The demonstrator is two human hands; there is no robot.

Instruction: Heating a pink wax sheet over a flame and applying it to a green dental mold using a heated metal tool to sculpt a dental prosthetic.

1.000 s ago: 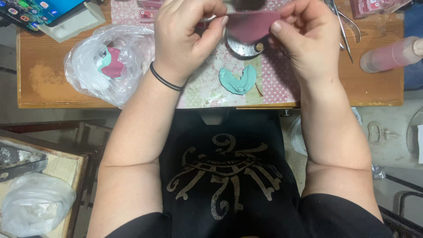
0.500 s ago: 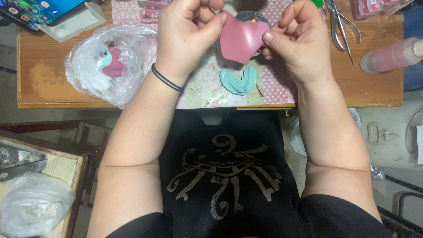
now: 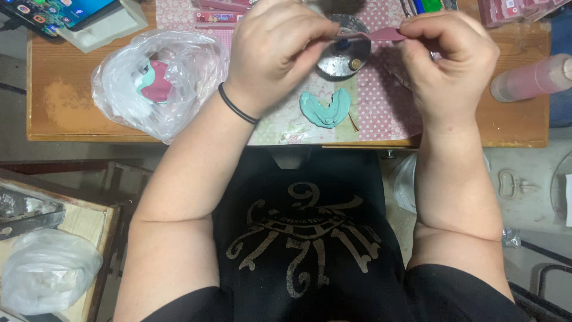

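To shape it well, both hands should keep an even pinch on the thin flat pink sheet of clay-like material [image 3: 376,34], pulling gently so it does not tear. The left hand [image 3: 275,50] and right hand [image 3: 448,59] each pinch one end of it, holding it edge-on above the round metal dish [image 3: 344,56] near the wooden table's [image 3: 59,101] far edge. A teal curved clay piece [image 3: 325,108] lies nearer the front edge, a clear plastic bag [image 3: 158,83] to the left

You hold a pink sheet [image 3: 372,34] above the dotted pink mat [image 3: 381,101]; a teal piece [image 3: 325,109] lies on that mat.
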